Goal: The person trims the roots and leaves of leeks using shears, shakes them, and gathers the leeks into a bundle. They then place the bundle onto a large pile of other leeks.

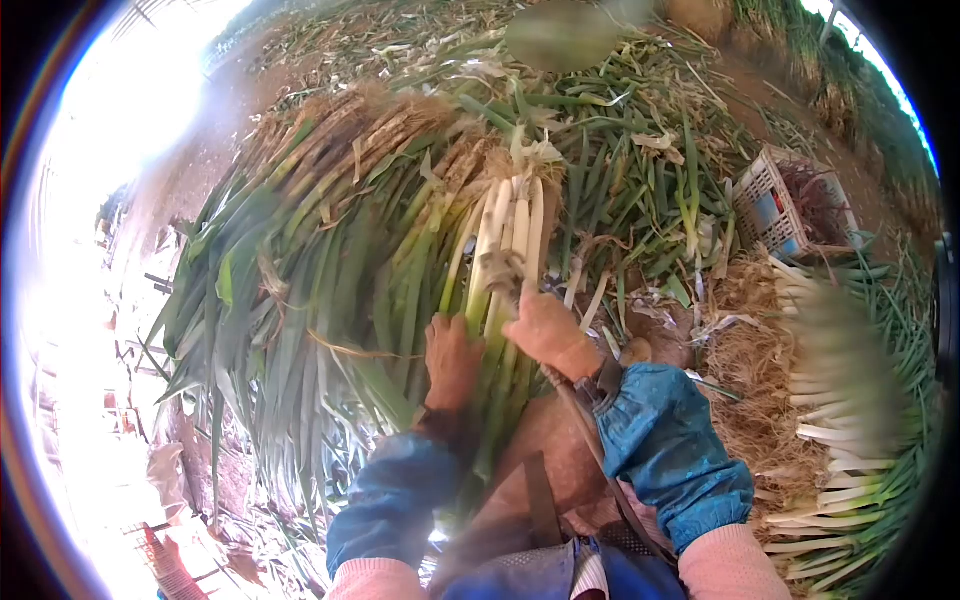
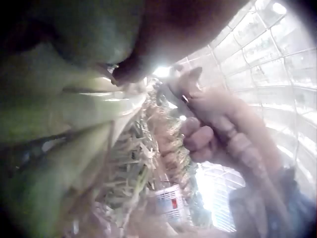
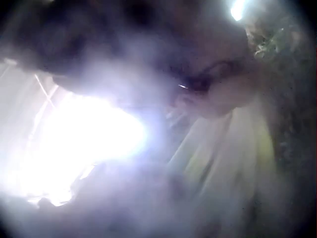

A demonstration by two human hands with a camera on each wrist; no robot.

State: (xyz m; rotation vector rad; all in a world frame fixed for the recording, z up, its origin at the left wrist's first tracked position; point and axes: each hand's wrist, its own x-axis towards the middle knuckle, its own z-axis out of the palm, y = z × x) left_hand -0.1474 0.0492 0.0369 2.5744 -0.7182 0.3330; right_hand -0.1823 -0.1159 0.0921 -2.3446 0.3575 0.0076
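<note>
A bundle of leeks [image 1: 512, 232], white shanks and roots pointing away, lies in front of the person. The left hand [image 1: 452, 362] grips the bundle's left side where the stalks turn green. In the left wrist view, its dark fingers overlap the pale stalks [image 2: 104, 106]. On the bundle's right side, the right hand [image 1: 553, 336] has curled fingers and holds a brownish twisted strip [image 1: 503, 272], which crosses the shanks. The left wrist view shows the right hand's bent fingers [image 2: 200, 139] from the side. In the right wrist view, blur and glare hide most of the grip above the stalks [image 3: 223, 148].
A large pile of untrimmed leeks [image 1: 300, 240] spreads to the left. Cut leaves [image 1: 640, 180] cover the ground ahead and right. A plastic crate [image 1: 770, 205] stands at the right, above a row of leeks [image 1: 830, 480] with roots facing inward.
</note>
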